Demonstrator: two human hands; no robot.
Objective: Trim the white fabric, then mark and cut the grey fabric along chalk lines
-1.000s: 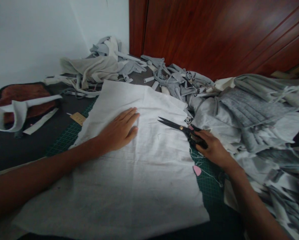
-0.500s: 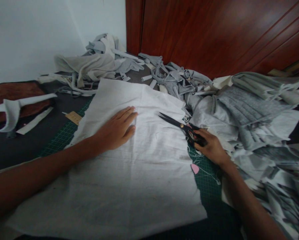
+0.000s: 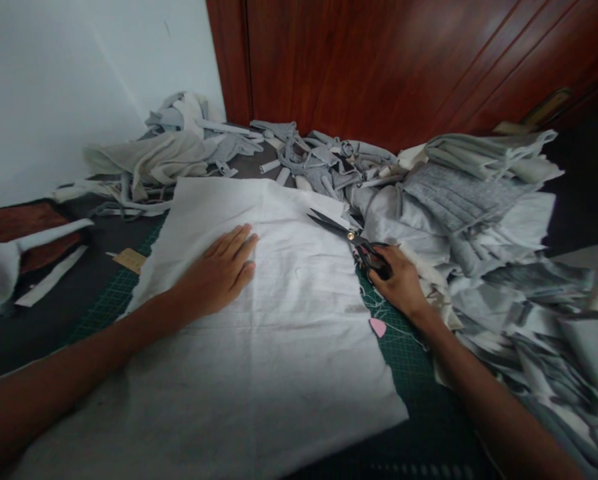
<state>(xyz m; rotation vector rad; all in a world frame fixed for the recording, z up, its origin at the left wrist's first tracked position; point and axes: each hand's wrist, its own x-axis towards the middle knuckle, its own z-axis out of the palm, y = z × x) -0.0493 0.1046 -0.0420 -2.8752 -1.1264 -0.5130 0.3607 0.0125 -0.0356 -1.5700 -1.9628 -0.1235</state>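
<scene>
A large piece of white fabric [image 3: 289, 373] is spread over a green cutting mat [image 3: 413, 373]. Flat on the upper left of this fabric lies my left hand [image 3: 219, 270], fingers stretched out and holding nothing. My right hand [image 3: 399, 277] grips black-handled scissors [image 3: 351, 236] by the loops at the fabric's right edge. Their dark blades are slightly parted, pointing left over the cloth. Below the right hand, a pink piece of tailor's chalk [image 3: 377, 327] rests on the fabric's edge, near loose white threads [image 3: 403, 327].
Grey and white scraps [image 3: 323, 160] are heaped along the back. Folded grey fabrics [image 3: 469, 193] and more scraps pile up at right. On the left lie a brown, dark-edged pad [image 3: 23, 227], pale strips and a tan tag [image 3: 130, 260]. Behind stands a red-brown wooden door [image 3: 379, 67].
The camera view has shifted and tilted, so the surroundings sit further left. The scissor blades look a little more parted. My left hand stays flat on the fabric.
</scene>
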